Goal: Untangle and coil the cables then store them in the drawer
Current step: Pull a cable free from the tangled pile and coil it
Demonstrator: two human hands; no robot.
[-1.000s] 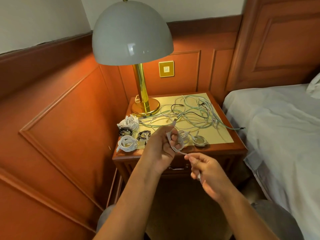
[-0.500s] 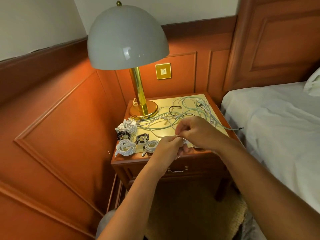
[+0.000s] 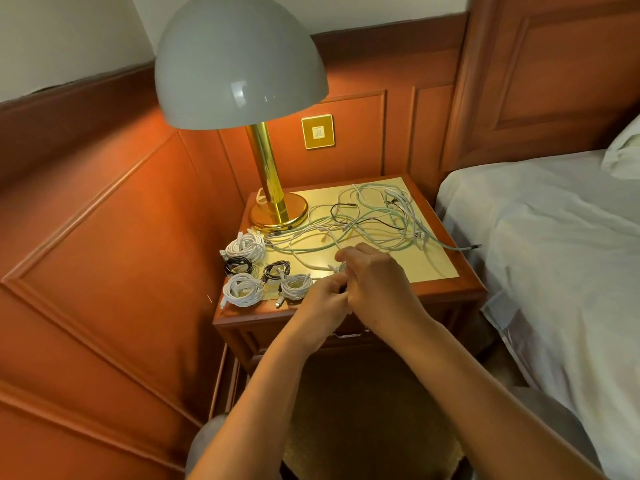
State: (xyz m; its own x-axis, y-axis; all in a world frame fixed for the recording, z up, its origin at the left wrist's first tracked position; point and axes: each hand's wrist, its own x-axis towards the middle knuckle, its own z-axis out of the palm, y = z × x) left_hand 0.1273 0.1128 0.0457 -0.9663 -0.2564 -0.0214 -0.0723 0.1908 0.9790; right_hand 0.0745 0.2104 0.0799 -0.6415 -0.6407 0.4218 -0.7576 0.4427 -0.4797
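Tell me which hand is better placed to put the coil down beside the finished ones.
Probably the left hand: it is next to the coiled cables at the nightstand's left front. The right hand lies farther right.

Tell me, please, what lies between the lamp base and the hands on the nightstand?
In the head view, loose tangled cables, white, green and black, sprawl between the lamp base and the hands.

On the reddish-brown nightstand (image 3: 349, 315), 3 white coils (image 3: 242, 289) and 2 black coils (image 3: 239, 264) lie left; pale green, white and black loose cables (image 3: 374, 220) far. Grey-shaded brass lamp (image 3: 239, 60); white bed (image 3: 554, 244) right.
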